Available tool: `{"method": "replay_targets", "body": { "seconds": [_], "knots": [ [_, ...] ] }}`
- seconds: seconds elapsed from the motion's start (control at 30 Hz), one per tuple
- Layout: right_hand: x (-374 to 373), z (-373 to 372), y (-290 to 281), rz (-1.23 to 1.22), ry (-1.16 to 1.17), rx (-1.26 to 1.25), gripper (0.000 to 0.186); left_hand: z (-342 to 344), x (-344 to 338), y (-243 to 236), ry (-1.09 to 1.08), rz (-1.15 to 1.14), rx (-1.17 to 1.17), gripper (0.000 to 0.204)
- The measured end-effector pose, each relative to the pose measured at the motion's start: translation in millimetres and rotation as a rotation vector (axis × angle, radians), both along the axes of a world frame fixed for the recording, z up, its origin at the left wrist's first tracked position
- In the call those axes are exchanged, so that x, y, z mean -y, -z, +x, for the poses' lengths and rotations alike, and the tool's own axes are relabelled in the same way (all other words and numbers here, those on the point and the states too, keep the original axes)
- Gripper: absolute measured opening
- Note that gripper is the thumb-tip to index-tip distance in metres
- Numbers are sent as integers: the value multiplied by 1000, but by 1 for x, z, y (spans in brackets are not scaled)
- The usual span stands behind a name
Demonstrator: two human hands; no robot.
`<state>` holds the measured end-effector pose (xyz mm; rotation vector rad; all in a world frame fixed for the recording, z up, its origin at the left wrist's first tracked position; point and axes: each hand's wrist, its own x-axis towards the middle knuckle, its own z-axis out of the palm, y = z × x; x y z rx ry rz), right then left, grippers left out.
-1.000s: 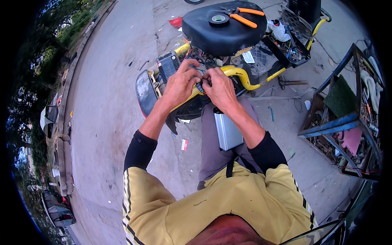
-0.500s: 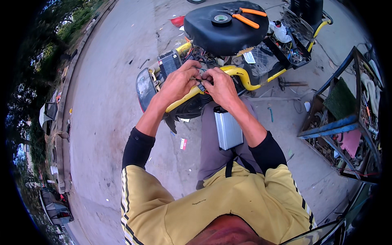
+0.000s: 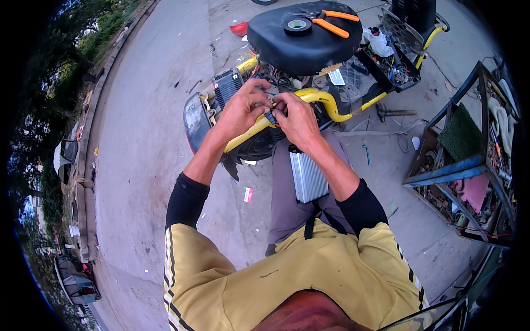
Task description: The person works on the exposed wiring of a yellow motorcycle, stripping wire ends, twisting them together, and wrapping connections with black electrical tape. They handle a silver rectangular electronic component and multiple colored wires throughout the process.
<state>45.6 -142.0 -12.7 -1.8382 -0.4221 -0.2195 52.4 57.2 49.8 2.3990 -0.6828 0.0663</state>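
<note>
"Now, what's the grip?"

"Right hand: fingertips pinching a small black blocky connector. Left hand: fingers curled just beside it; cannot tell whether they grasp anything."

"Connector's position?"

"Between both hands, over the bent yellow tubular frame, near the rounded black seat. Silver ribbed metal box rests on grey trousers."

Soft daylight is falling evenly on the ground; the trees are looking dark. The lens is bending straight lines, and blackness is filling the corners.
</note>
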Motion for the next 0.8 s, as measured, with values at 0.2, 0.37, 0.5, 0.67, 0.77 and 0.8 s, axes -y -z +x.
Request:
{"method": "replay_targets", "body": {
  "seconds": [0.2, 0.37, 0.5, 0.67, 0.77, 0.8],
  "knots": [
    [0, -5, -5, -71, -17, 28, 20, -16, 15, -9, -21, 293, 298, 13],
    [1, -1, -7, -51, -22, -34, 19, -10, 14, -2, 63, 304, 571, 20],
    [6, 4, -13, 17, -37, -171, 24, -15, 10, 13, -94, 29, 476, 27],
    [8, 19, 5, 70, -95, -234, 27, -33, 16, 28, -434, -374, 217, 20],
    [10, 24, 8, 73, -123, -264, 26, -42, 18, 33, -485, -507, -149, 23],
    [11, 25, 7, 73, -133, -262, 26, -38, 17, 43, -473, -573, -243, 24]
  ]
}}
